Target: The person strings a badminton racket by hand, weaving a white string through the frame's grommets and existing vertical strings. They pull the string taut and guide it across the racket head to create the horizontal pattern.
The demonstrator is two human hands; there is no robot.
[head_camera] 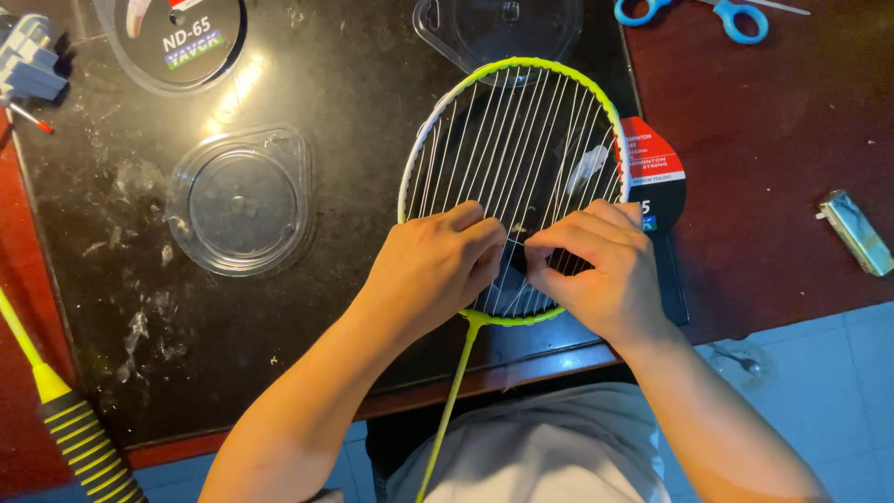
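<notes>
Head view, looking down: nearest, the yellow-green badminton racket (510, 177) lies on the dark table (354, 93), shaft pointing toward the person. Both hands rest on the lower strings; the left hand (436, 265) and right hand (596, 265) are curled, fingertips pinching a string between them near the throat. Vertical strings are all in; I can make out no finished cross rows, so the weaving looks barely begun. Left of the racket sits a clear plastic lid (240, 200); far right, blue scissors (689, 13).
</notes>
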